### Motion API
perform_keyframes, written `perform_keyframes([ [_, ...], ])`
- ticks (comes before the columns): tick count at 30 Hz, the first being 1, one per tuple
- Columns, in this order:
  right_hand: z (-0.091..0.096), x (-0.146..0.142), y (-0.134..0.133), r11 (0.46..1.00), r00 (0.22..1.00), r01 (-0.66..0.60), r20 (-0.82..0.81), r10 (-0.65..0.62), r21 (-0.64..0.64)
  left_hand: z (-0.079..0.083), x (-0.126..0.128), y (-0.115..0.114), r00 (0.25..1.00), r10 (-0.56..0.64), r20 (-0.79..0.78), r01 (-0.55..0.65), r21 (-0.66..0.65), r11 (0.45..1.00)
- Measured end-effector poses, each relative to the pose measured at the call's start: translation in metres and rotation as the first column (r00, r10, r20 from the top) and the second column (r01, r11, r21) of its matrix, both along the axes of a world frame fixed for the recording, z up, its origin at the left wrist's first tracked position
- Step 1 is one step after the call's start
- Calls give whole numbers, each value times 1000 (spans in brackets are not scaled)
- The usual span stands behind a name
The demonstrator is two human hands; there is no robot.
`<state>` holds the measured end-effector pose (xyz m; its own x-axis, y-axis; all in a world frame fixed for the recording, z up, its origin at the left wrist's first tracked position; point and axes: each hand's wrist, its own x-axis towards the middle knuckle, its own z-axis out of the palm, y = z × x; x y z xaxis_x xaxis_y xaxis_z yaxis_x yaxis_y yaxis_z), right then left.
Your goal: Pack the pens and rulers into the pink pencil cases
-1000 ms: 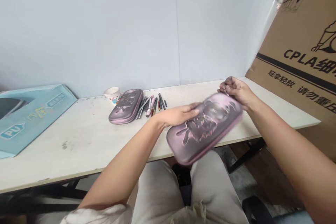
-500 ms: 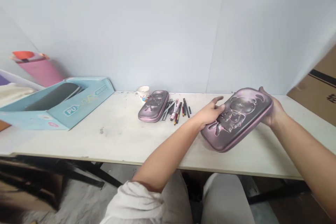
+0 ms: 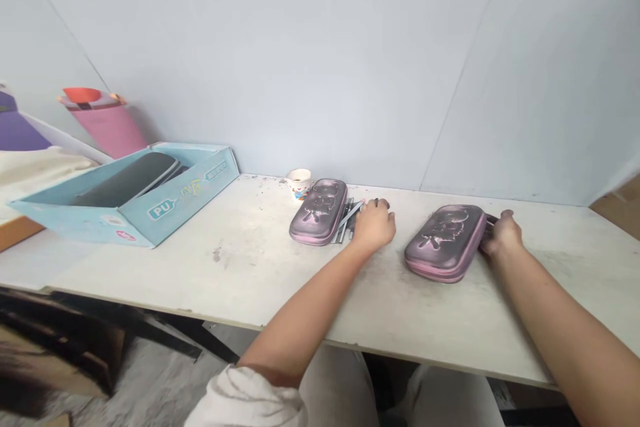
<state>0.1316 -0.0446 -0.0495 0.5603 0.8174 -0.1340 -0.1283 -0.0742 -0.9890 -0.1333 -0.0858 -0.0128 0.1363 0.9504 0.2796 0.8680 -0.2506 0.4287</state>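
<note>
A dark, pink-edged pencil case (image 3: 447, 240) with a raised cartoon figure lies on the table at the right. My right hand (image 3: 503, 237) is at its right side, fingers reaching to the edge and partly smeared, not wrapped round it. To the left lies a matching pencil case (image 3: 320, 212), with slim pens (image 3: 350, 215) and grey strips beside it. My left hand (image 3: 373, 225) is down over these pens with its fingers curled round them; it hides most of them. A paper cup (image 3: 299, 183) stands just behind the left case.
On the left, a light-blue open box (image 3: 195, 188) holds a dark case (image 3: 131, 180). Behind it stands a pink cylinder with a red top (image 3: 107, 123). The white table (image 3: 240, 280) meets a pale wall. A cardboard box (image 3: 620, 210) is at the far right.
The pencil case that both hands held in the air is now down on the table. My left hand has moved left off it and onto the pens. The view has turned left.
</note>
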Motion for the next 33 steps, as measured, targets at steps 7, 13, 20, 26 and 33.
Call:
perform_keyframes([
  [7,-8,-7,-19,982,836,-169,516,188,-84,-5,-40,5,908,44,-417,1,107,994],
  [13,-4,-52,21,963,548,-262,812,200,-60,-6,-39,6,890,71,-450,-48,62,997],
  [20,29,-100,74,933,349,-352,935,59,72,-10,-47,1,957,94,-274,-72,90,993],
  [26,56,-143,4,803,292,-575,956,23,156,7,-39,6,469,76,880,145,-162,976],
  [33,52,-191,-68,701,-151,-619,929,337,-354,25,-49,-2,-317,265,911,432,-111,895],
])
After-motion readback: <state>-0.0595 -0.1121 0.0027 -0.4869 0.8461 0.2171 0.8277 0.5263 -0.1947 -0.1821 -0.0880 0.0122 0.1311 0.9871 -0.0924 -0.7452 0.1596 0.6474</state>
